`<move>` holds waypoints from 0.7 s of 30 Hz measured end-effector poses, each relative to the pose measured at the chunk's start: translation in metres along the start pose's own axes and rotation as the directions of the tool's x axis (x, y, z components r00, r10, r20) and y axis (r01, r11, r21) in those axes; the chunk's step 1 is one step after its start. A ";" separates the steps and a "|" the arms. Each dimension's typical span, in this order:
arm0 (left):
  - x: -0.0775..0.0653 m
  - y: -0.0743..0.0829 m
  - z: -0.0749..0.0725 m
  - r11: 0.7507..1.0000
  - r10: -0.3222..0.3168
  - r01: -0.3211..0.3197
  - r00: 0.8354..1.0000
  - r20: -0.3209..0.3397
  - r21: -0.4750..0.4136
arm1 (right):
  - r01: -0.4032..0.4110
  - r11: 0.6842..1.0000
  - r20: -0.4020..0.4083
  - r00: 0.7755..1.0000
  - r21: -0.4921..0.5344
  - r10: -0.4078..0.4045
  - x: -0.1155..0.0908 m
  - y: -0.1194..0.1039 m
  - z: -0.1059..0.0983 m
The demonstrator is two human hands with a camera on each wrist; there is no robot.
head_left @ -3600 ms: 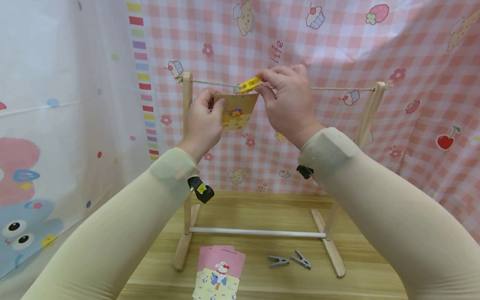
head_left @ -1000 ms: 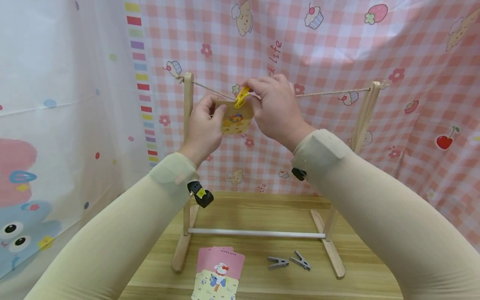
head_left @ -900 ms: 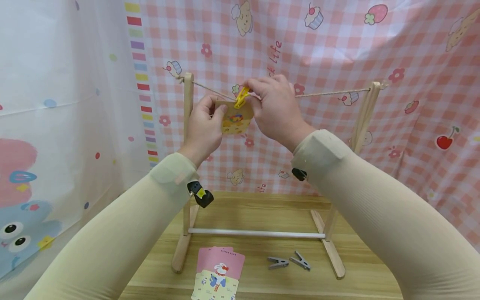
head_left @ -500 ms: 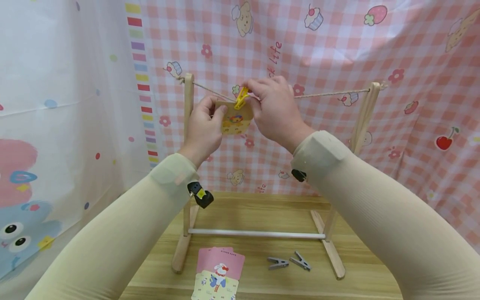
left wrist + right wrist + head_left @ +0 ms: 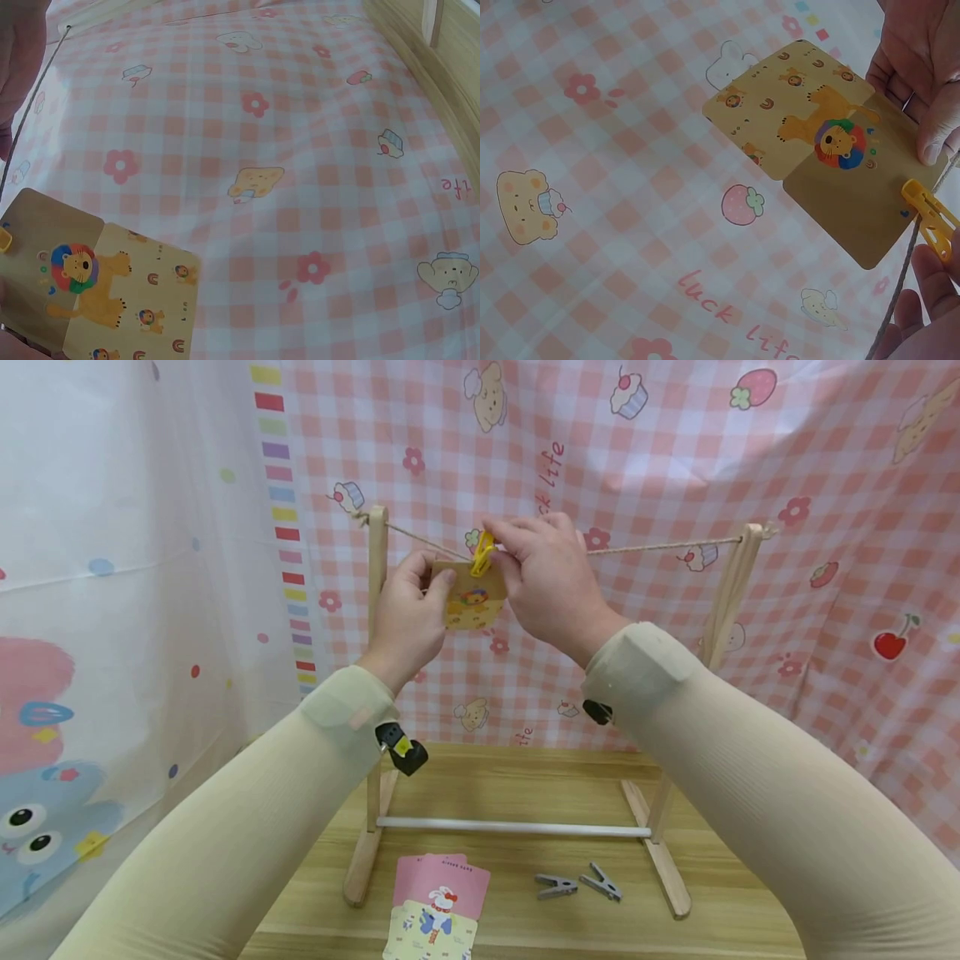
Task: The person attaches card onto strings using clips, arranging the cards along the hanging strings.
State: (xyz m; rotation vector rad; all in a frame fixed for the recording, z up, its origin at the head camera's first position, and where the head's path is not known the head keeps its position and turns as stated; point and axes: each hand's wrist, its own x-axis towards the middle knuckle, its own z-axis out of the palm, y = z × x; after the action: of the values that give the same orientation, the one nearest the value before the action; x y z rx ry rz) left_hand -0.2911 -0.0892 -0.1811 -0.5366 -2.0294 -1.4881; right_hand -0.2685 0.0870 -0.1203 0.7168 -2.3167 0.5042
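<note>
A tan card with a lion picture (image 5: 831, 142) hangs by its top edge at the rope (image 5: 420, 539), which dips there. My left hand (image 5: 411, 610) pinches the card's upper left corner between thumb and fingers. With thumb and fingertips my right hand (image 5: 555, 581) pinches a yellow clothespin (image 5: 483, 555), tilted over the middle of the card's top edge. In the right wrist view the clothespin's tip lies over the card's edge, beside the rope. The left wrist view shows the lion card (image 5: 101, 274) with only a bit of the clothespin (image 5: 4, 239).
The rope is tied between two wooden posts (image 5: 377, 577) of a stand with a white crossbar (image 5: 517, 827). On the wooden table (image 5: 517, 781) lie pink and yellow cards (image 5: 438, 902) and two grey clothespins (image 5: 557, 885), (image 5: 602, 882). A checked cloth (image 5: 675, 452) hangs behind.
Since the earliest frame, the yellow clothespin has come left and down onto the card's top edge, and the rope has been drawn down. Over the last second the clothespin has tilted slightly more upright.
</note>
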 end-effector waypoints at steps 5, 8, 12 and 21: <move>0.001 0.001 -0.001 1.000 -0.003 0.003 1.000 0.004 -0.005 | 0.008 1.000 -0.007 1.000 0.008 -0.008 -0.001 0.001 0.001; 0.000 0.001 -0.001 1.000 -0.006 0.006 1.000 0.006 -0.005 | 0.009 1.000 -0.009 1.000 0.007 -0.009 -0.001 0.001 0.001; 0.000 0.002 -0.001 1.000 -0.009 0.009 1.000 0.005 -0.007 | 0.007 1.000 -0.011 1.000 0.008 -0.007 0.000 0.002 0.001; 0.000 0.002 0.000 1.000 -0.005 0.005 1.000 0.001 -0.016 | -0.001 1.000 -0.005 1.000 0.023 0.001 -0.002 0.002 0.001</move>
State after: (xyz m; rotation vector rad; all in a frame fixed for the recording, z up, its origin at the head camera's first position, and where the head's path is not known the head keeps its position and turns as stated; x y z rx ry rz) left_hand -0.2900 -0.0890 -0.1791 -0.5394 -2.0224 -1.5081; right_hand -0.2692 0.0888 -0.1230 0.7245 -2.3099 0.5339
